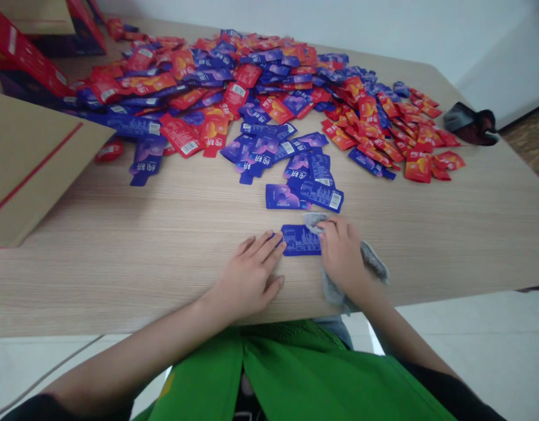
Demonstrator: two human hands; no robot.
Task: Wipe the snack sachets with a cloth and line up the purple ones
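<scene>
A blue sachet lies flat near the table's front edge, its printed side up. On its left end rest the outstretched fingers of my left hand, palm down. My right hand is closed on a grey cloth, which touches the sachet's right end. More of that cloth bunches out under and beside my right wrist. Just beyond the sachet are several loose blue sachets, some overlapping.
A large pile of red and blue sachets spreads along the back of the table. A cardboard box stands at the left, with red boxes behind it. Dark sunglasses lie at the far right.
</scene>
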